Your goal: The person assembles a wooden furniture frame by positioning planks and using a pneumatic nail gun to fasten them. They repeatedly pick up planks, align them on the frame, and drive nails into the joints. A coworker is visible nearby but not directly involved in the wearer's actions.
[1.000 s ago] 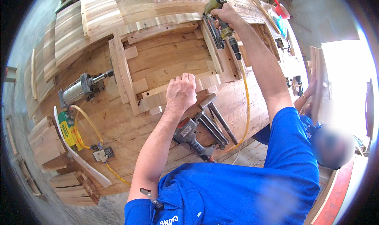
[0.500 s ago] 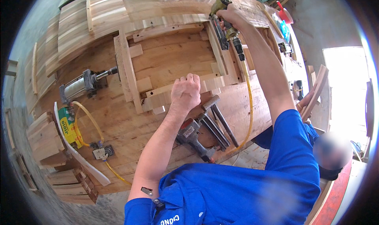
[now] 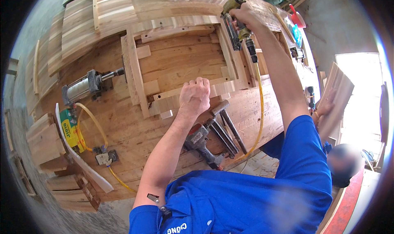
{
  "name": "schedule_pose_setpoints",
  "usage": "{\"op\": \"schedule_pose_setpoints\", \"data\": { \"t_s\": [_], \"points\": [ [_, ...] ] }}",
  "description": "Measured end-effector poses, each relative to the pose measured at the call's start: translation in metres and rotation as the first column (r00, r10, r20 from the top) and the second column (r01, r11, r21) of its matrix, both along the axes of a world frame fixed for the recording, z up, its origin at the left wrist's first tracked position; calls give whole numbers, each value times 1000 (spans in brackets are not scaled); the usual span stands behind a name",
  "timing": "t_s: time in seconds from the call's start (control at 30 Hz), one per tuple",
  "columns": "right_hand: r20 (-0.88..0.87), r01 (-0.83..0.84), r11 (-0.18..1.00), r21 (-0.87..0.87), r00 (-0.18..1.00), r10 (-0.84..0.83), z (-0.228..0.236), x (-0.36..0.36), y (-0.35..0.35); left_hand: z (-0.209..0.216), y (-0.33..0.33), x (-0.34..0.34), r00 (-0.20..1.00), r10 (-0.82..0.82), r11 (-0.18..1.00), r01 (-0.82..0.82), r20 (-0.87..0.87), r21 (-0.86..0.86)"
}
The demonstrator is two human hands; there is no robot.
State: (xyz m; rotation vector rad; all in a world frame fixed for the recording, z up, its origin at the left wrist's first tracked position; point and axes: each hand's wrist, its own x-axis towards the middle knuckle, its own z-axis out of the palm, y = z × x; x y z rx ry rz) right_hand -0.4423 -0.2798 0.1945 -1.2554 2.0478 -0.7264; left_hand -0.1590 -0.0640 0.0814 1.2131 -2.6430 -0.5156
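In the head view, the right hand (image 3: pixel 245 15) is wrapped around a green nail gun (image 3: pixel 245 33) (a yellow hose (image 3: pixel 262 102) runs down from its handle end), held over the far right corner of a wooden frame (image 3: pixel 221 87). The left hand (image 3: pixel 195 98) is narrow, its fingers curled in like a fist, and lies on the frame's near rail; its palm is hidden, so I cannot tell whether it grips the wood. The frame lies flat on the bench (image 3: pixel 135 148), in front of the person, and two small blocks (image 3: pixel 152 87) sit inside along its left side. To the left a metal cylinder (image 3: pixel 84 88) points its rod at the frame. Beside the left forearm lie a second nail gun (image 3: pixel 200 139) and a hammer (image 3: pixel 232 129). Striped boards (image 3: pixel 78 33) rest at the far left of the bench, and a green and yellow box (image 3: pixel 74 131) stands nearer, beside a loop of yellow tubing (image 3: pixel 95 122). At the right, a co-worker's hand (image 3: pixel 326 107) holds a plank (image 3: pixel 340 88) in front of a bright opening (image 3: pixel 361 86)
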Motion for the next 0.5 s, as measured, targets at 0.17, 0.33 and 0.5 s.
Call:
{"op": "schedule_pose_setpoints", "data": {
  "t_s": [0.17,0.33,0.5],
  "points": [
    [136,-124,990,-63,982,131,37,32,12,-2,2,-1,996,4,1000,-5,-88,-13],
    [36,-355,915,-190,929,368,46,129,30,11,36,66,852,-33,939,-152,-522,-308],
    [163,-371,925,-83,910,380,33,230,18,-26,98,165,707,440,750,-628,-553,-205]
  ]
}}
